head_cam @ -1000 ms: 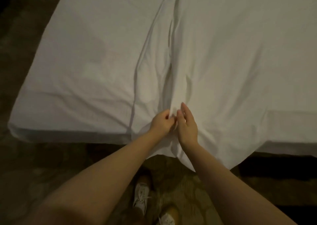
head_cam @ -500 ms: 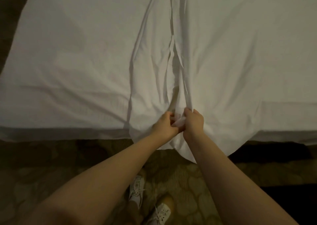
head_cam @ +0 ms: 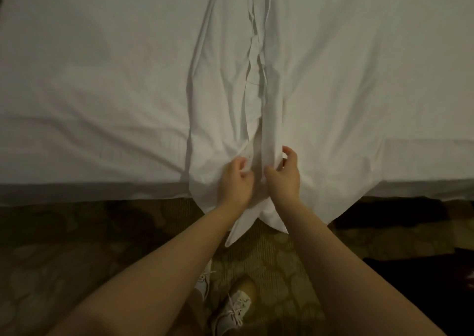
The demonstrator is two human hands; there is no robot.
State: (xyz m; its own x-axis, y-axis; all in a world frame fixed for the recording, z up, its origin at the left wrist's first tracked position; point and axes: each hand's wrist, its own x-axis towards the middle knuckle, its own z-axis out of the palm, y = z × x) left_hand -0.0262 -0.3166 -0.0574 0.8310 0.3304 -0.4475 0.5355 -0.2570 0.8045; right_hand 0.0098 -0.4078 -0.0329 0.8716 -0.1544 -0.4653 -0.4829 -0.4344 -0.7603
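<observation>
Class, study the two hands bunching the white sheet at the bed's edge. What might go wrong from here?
1. A corner of the sheet dangles near the carpet and shoes; it may get dirty or stepped on.
2. The left hand and right hand grip it close together, so a pull may deepen the long central creases rather than flatten them.

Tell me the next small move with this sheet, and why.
Probably draw both hands apart along the bed's near edge. The left hand and right hand pinch the sheet close together, and a bunched ridge runs up the middle from them. Spreading the hold would likely pull that ridge flat.
</observation>
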